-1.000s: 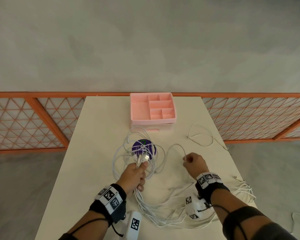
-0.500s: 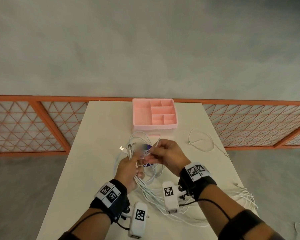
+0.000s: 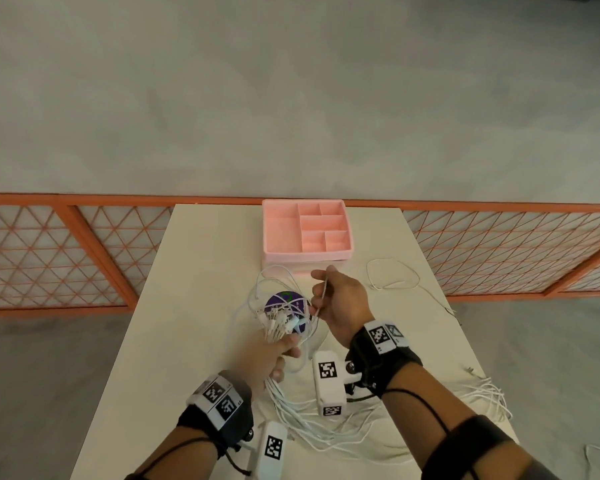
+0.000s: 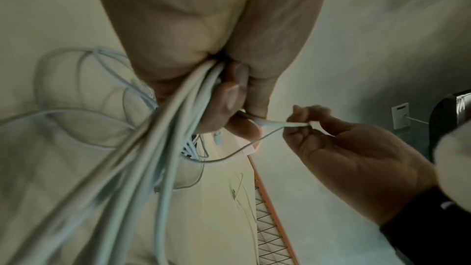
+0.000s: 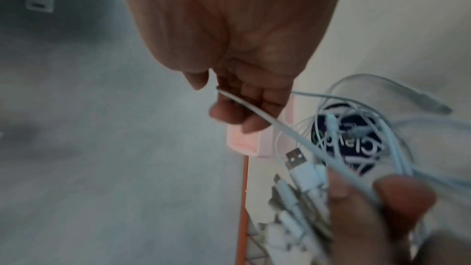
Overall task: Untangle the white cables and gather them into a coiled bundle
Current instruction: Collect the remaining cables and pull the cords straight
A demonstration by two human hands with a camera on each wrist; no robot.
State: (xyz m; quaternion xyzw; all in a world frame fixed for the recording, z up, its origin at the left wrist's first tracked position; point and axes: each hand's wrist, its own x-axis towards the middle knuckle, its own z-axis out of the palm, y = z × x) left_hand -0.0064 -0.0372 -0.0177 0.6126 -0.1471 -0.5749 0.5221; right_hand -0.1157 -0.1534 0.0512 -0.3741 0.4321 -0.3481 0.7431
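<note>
My left hand (image 3: 278, 351) grips a bunch of white cables (image 3: 281, 323) with their plug ends fanned out above the fist. The same bunch (image 4: 163, 138) runs through the fist in the left wrist view and trails in loops (image 3: 329, 431) across the table toward me. My right hand (image 3: 329, 299) pinches a single white cable (image 5: 254, 112) between thumb and fingers, just right of the bunch, and this strand runs down to my left hand (image 5: 377, 209). USB plugs (image 5: 295, 158) stick out by the left thumb.
A purple round disc (image 3: 284, 303) lies on the cream table (image 3: 201, 271) under the cables. A pink compartment tray (image 3: 305, 230) stands at the far edge. A loose white cable loop (image 3: 392, 275) lies to the right. An orange lattice fence (image 3: 49, 254) borders the table.
My right hand swung in from the right to the bunch, took one strand and now draws it up and to the right. My left hand kept its grip on the bunch.
</note>
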